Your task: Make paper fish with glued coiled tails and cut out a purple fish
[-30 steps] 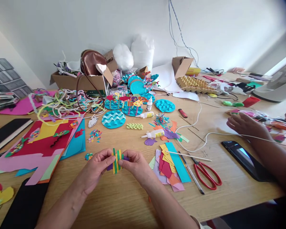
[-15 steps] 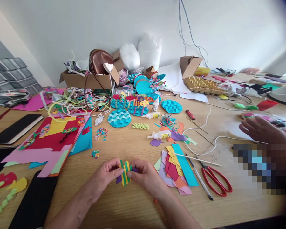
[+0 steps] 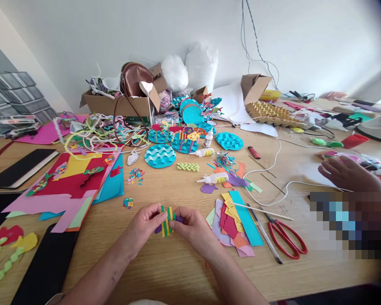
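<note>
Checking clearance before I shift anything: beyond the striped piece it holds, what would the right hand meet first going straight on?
Past the striped piece, the right hand would likely meet the left hand, which grips the piece's opposite side; depth is unclear.

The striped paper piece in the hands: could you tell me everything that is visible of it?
The striped paper piece shows purple ends, with green and yellow strips alternating across the middle. It is in the grip of the left hand and right hand, one at each end, above the wooden table; its outline is partly hidden.
</note>
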Tool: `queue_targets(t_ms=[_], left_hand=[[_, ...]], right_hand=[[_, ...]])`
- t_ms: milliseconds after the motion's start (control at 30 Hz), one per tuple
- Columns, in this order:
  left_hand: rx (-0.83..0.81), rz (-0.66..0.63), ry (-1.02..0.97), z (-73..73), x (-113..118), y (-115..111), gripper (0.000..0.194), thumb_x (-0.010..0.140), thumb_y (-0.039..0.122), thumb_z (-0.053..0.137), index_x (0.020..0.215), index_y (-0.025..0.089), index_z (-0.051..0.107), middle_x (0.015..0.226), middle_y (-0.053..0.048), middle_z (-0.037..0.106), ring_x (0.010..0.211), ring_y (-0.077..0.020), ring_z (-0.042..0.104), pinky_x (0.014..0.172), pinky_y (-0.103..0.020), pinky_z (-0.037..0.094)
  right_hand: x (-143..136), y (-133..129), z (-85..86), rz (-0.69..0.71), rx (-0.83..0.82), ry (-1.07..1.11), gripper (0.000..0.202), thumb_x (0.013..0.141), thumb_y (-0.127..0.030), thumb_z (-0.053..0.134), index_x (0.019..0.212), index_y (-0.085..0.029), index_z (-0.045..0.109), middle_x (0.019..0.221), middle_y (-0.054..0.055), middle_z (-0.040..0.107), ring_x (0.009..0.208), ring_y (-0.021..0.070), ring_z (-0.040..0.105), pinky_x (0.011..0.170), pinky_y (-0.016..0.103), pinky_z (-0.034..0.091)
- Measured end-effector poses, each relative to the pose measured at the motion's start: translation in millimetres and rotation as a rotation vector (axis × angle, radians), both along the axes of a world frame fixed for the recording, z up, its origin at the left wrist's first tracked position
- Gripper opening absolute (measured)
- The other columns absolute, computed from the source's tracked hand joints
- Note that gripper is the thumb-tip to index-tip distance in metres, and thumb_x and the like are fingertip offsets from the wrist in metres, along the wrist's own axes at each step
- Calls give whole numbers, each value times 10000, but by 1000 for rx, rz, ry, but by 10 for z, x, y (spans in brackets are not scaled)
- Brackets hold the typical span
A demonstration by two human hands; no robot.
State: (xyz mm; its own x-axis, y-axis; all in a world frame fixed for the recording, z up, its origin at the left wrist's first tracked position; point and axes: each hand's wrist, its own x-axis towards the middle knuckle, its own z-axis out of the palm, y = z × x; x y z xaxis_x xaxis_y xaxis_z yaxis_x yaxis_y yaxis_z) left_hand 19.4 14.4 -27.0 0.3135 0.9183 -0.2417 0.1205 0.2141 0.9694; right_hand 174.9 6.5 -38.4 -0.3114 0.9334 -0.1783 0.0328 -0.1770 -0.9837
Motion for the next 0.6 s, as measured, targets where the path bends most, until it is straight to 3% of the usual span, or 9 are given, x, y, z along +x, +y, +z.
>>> queue_targets(t_ms=[167, 333, 600], left_hand=[[10, -24, 52, 9, -21, 17, 383, 718, 535, 589, 641, 164, 537, 572, 43, 416, 549, -105, 344, 512, -217, 288], [13, -16, 52, 50, -21, -6, 405, 724, 565, 566, 641, 171, 527, 595, 38, 417, 584, -117, 364, 535, -222, 310], [-10, -11, 18, 30, -9, -6, 386, 680, 545, 627, 627, 170, 551, 605, 23, 477, 616, -134, 406, 580, -231, 338]], right_hand=[[15, 5, -87, 8, 9, 28, 174, 694, -330, 636, 738, -162, 638, 598, -39, 484, 546, 90, 372, 528, 214, 312], [27, 0, -103, -9, 0, 25, 207, 695, -336, 611, 594, -169, 541, 555, -54, 386, 535, 87, 311, 519, 220, 267], [4, 0, -78, -21, -31, 92, 252, 672, -383, 637, 587, -169, 535, 551, -56, 396, 531, 84, 314, 515, 221, 255]])
